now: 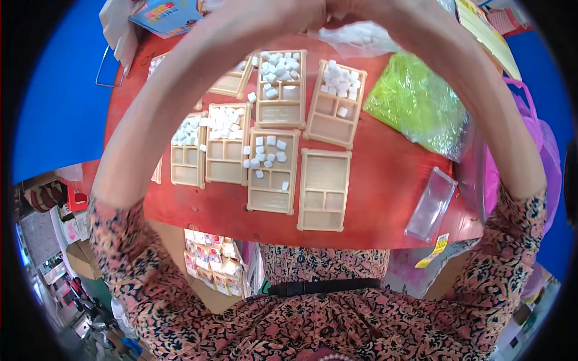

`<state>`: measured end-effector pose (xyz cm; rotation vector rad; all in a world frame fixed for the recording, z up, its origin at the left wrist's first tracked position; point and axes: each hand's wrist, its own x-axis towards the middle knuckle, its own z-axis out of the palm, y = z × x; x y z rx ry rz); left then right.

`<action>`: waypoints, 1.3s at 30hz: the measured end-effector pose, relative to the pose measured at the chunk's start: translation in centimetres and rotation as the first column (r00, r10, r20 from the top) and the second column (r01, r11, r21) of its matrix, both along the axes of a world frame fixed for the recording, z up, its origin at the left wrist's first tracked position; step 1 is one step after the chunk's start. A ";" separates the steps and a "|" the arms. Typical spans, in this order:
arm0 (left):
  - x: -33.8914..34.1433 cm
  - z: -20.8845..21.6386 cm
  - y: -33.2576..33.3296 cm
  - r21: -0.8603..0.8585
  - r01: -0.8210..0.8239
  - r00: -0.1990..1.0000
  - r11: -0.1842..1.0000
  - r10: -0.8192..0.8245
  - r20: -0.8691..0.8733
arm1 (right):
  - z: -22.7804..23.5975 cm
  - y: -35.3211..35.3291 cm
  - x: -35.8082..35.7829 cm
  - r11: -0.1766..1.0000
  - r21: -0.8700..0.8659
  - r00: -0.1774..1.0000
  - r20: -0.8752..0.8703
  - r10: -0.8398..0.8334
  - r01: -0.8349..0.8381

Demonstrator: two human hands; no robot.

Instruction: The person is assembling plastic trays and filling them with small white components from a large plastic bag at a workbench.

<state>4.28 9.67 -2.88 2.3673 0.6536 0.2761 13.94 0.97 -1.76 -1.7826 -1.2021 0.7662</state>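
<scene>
Both arms reach up and inward, so that my left hand (pixel 295 13) and my right hand (pixel 364 11) meet at the top edge of the head view. Their fingers are cut off or blurred; whether they hold anything is hidden. Just below them lies a clear plastic bag (pixel 355 37) with white pieces in it. Small beige compartment trays stand in rows on the red table (pixel 379 174). White cubes fill the large section of several, such as the back-middle tray (pixel 281 113) and the right-hand one (pixel 331 127). The front-right tray (pixel 325 169) holds no cubes.
A yellow-green plastic packet (pixel 409 102) lies right of the trays. Nearer the right front edge is a clear plastic box (pixel 431 204). A purple bag (pixel 545 150) hangs at the right, and a blue box (pixel 165 18) stands at the back left.
</scene>
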 end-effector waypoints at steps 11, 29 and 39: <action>-8.4 -9.3 -9.8 -0.585 0.140 0.982 0.799 -0.190 -0.024 | -10.0 -10.8 -6.4 0.957 -0.281 0.974 -0.227 0.004 -0.070; -10.1 -10.5 -10.3 -0.246 0.244 0.962 0.938 -0.265 -0.059 | -12.2 -13.4 -6.4 0.966 -0.107 0.941 0.224 0.253 -0.234; -10.1 -11.7 -10.4 -0.176 0.261 0.965 0.949 -0.259 0.035 | -12.5 -13.4 -6.0 0.950 -0.161 0.871 0.382 0.310 -0.267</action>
